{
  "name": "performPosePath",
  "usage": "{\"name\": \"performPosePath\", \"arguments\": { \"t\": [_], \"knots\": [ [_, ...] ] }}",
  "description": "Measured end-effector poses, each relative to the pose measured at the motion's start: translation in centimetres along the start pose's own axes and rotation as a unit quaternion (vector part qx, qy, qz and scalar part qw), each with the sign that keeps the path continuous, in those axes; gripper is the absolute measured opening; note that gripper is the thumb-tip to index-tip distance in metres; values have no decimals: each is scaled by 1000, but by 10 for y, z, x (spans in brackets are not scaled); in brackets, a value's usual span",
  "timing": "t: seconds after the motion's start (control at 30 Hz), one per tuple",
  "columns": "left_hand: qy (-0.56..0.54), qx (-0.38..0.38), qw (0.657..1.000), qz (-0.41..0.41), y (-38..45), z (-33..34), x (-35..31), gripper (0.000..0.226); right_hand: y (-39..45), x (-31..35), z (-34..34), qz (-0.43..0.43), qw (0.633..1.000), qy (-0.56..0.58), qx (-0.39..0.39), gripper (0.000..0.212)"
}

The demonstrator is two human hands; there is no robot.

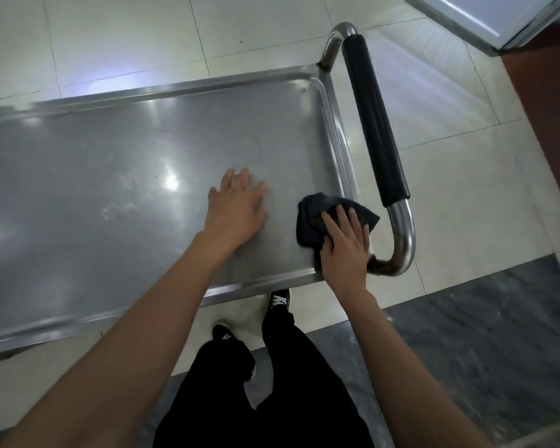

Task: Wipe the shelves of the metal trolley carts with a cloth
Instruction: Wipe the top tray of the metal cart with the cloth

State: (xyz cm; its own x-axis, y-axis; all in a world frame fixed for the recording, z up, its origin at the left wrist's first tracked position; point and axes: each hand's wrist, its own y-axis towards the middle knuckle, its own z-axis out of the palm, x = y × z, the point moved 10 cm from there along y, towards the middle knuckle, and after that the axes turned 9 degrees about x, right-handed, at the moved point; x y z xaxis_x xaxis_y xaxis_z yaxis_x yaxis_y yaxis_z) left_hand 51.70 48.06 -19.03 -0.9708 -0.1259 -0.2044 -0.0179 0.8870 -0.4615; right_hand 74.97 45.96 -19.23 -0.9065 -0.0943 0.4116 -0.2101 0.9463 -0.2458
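Note:
The top shelf (110,176) of a stainless steel trolley cart fills the left and middle of the view, shiny and bare. A dark grey cloth (311,218) lies crumpled at the shelf's near right corner, against the raised rim. My right hand (345,247) presses flat on the cloth with straight fingers. My left hand (236,208) rests flat on the bare metal just left of the cloth, fingers spread.
The cart's push handle (374,124), a steel tube with a black grip, stands at the right end. Pale floor tiles surround the cart, and dark marble tiles (482,334) lie at lower right. My legs and shoes (278,300) stand at the near edge. A white cabinet (485,14) sits at top right.

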Motion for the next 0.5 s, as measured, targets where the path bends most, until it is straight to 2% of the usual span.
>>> {"name": "performPosePath", "arguments": {
  "t": [0.17, 0.5],
  "knots": [
    [29, 62, 997, -38, 27, 19, 11, 75, 35, 7, 2, -6, 1000, -16, 22, 48],
    [24, 63, 997, -47, 26, 16, 9, 77, 157, 51, -12, -16, 1000, -10, 14, 49]
  ]
}}
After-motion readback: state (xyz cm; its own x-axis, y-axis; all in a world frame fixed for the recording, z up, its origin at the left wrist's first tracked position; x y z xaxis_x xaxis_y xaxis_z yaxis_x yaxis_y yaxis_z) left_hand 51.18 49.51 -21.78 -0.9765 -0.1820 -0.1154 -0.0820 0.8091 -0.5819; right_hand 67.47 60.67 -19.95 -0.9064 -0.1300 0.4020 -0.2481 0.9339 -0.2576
